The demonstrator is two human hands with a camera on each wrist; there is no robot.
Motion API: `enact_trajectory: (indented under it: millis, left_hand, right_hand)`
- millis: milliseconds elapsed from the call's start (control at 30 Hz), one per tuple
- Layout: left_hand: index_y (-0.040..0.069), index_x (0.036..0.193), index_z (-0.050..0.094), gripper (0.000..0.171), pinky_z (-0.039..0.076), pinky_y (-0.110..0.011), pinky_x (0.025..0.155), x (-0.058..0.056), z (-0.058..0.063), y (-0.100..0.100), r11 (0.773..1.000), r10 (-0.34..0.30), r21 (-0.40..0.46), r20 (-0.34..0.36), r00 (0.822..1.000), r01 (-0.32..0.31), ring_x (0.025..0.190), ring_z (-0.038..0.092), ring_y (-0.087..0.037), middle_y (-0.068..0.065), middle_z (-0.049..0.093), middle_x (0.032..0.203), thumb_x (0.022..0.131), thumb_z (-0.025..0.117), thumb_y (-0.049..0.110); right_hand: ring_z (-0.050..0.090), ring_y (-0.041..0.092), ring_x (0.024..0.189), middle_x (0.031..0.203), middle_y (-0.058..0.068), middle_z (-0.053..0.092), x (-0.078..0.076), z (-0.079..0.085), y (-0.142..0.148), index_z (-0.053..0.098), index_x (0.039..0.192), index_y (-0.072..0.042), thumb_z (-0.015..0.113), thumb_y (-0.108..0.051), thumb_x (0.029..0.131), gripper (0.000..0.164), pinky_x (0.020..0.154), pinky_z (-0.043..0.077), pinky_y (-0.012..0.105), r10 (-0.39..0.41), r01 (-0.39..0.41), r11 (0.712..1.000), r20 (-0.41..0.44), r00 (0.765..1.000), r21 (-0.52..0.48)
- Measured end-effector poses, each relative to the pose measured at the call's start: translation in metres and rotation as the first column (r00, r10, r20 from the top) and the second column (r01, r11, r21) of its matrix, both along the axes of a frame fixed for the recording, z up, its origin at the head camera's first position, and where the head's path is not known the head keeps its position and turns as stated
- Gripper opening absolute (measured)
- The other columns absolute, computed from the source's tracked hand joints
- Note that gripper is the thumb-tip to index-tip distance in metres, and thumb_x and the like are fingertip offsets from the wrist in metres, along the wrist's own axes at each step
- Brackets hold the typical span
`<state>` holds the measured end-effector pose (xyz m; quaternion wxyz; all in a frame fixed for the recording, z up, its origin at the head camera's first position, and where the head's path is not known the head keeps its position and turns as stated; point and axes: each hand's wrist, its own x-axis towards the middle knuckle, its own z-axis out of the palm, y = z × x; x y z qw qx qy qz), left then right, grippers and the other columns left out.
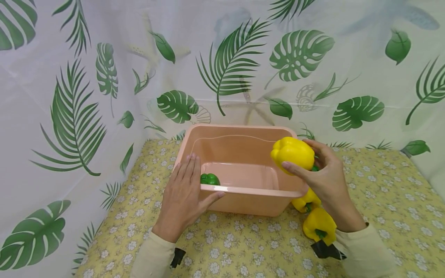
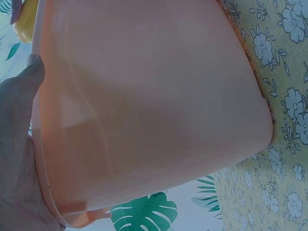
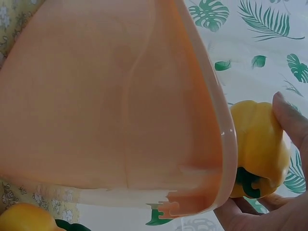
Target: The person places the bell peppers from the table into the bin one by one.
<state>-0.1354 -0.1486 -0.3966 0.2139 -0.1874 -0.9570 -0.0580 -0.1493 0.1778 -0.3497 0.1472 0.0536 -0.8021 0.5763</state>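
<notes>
- Evidently, your right hand (image 1: 325, 172) is grasping the yellow bell pepper (image 1: 292, 153), thumb on its near side and fingers curled behind; you have it by the rim at the right end of the pink tub (image 1: 243, 202).
- Expect the pepper to feel light and fairly firm, its glossy skin perhaps slippery; whether it is real or a model, you cannot tell.
- Hold it round the broad, lobed body, as you are doing; the green stem (image 3: 249, 183) would likely give a weaker grip.
- Your right forearm reaches in from the lower right.
- Your left hand (image 1: 184, 197) clasps nothing: straight fingers lie over the tub's front left corner, the thumb along its front edge.
- Nearby, a green pepper (image 1: 210, 179) sits inside the tub, and two more yellow peppers (image 1: 319, 219) lie just beside its right end.
</notes>
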Motion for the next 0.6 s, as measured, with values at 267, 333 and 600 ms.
enact_trajectory:
  millis: [267, 333, 600]
  left_hand:
    - [-0.007, 0.157, 0.024, 0.111, 0.019, -0.046, 0.126, -0.0004, -0.0007, -0.0007, 1.000, -0.001, 0.001, -0.002, 1.000, 0.001, 0.151, 0.025, -0.033, -0.021, 0.025, 0.163, 0.092, 0.018, 0.083]
    - [-0.006, 0.157, 0.024, 0.111, 0.018, -0.046, 0.126, -0.0007, -0.0010, -0.0009, 1.000, 0.001, -0.002, -0.002, 1.000, -0.001, 0.151, 0.025, -0.033, -0.021, 0.025, 0.163, 0.092, 0.019, 0.083]
    - [-0.006, 0.157, 0.025, 0.111, 0.019, -0.046, 0.125, -0.0015, -0.0010, -0.0007, 1.000, 0.007, -0.014, -0.001, 1.000, -0.007, 0.150, 0.028, -0.034, -0.021, 0.026, 0.163, 0.092, 0.020, 0.083]
  right_hand:
    - [0.056, 0.015, 0.112, 0.143, 0.010, 0.053, 0.0004, 0.0000, -0.0019, 0.046, 0.150, -0.007, 0.084, -0.013, 0.086, 0.075, 0.086, 0.052, 0.013, 0.018, -0.018, 1.000, 0.003, 1.000, 0.001]
    - [0.056, 0.015, 0.112, 0.143, 0.011, 0.053, 0.0005, 0.0000, -0.0024, 0.046, 0.150, -0.007, 0.083, -0.013, 0.086, 0.075, 0.087, 0.052, 0.013, 0.024, -0.024, 1.000, -0.002, 1.000, 0.002]
    - [0.057, 0.015, 0.111, 0.141, 0.009, 0.054, -0.0002, 0.0004, -0.0045, 0.048, 0.149, -0.008, 0.084, -0.013, 0.086, 0.073, 0.087, 0.052, 0.014, 0.033, -0.033, 0.999, -0.016, 0.999, 0.017]
